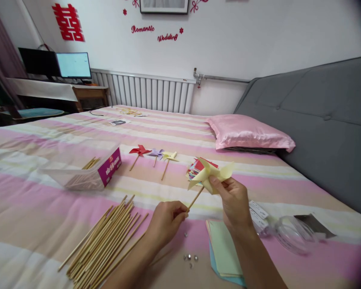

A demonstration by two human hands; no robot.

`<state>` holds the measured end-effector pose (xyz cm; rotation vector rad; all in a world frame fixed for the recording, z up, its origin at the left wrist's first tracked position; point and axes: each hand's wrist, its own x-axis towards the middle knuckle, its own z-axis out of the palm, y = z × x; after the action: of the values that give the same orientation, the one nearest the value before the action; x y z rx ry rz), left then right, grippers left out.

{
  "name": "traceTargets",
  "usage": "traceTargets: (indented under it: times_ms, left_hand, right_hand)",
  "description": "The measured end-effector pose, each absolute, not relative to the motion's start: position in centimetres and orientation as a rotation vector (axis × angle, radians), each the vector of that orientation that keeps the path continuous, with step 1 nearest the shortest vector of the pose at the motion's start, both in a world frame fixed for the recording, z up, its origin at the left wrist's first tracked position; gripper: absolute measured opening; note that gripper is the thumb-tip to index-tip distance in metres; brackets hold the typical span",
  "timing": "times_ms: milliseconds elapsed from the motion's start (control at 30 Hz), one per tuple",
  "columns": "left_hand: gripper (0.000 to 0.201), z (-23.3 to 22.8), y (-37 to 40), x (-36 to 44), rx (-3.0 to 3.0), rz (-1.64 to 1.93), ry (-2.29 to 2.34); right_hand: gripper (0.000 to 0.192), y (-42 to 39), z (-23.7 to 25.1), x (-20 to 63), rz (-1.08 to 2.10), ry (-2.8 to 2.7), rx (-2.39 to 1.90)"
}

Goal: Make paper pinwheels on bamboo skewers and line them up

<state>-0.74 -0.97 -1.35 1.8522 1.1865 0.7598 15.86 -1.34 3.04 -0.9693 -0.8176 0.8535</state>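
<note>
A pale yellow paper pinwheel (203, 176) sits at the top of a thin wooden stick (196, 199), tilted up to the right. My left hand (167, 220) is closed round the lower part of the stick. Up at the paper, my right hand (233, 198) pinches the pinwheel near its centre between thumb and fingers. Below the hands lie several small shiny gems (189, 257) on the bedspread. A stack of pale green and blue paper sheets (225, 249) lies under my right forearm. To the left is a pile of wooden sticks (105, 245).
A clear plastic box (78, 176) with sticks stands at left. Beyond lie a red pinwheel (140, 151), a purple pinwheel (156, 153), another yellow pinwheel (169, 156) and colourful papers (195, 168). At right are a clear tape roll (295, 235) and white small boxes (258, 214); behind, a pink pillow (249, 132).
</note>
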Motion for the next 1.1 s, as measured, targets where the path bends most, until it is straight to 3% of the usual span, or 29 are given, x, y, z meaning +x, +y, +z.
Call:
traceTargets:
  times_ms: [300, 633, 1000, 1100]
  left_hand:
    - [0.014, -1.3, -0.3, -1.6, 1.703, 0.874, 1.227]
    - [0.015, 1.2, 1.1, -4.1, 1.712, 0.959, 1.580]
    - [0.009, 3.9, 7.7, -9.0, 1.830, 0.582, 2.061]
    - [0.025, 3.4, 10.6, -9.2, 1.777, 0.468, 2.131]
  right_hand:
    - [0.050, -1.1, 3.7, 15.5, 0.828, -0.878, -1.036]
    - [0.043, -1.2, 1.5, 12.7, 0.901, -1.012, -1.174]
    - [0.025, -3.2, 1.9, 11.3, 1.010, -1.530, -1.194]
    - [0.022, -3.2, 1.6, 10.9, 1.039, -1.615, -1.223]
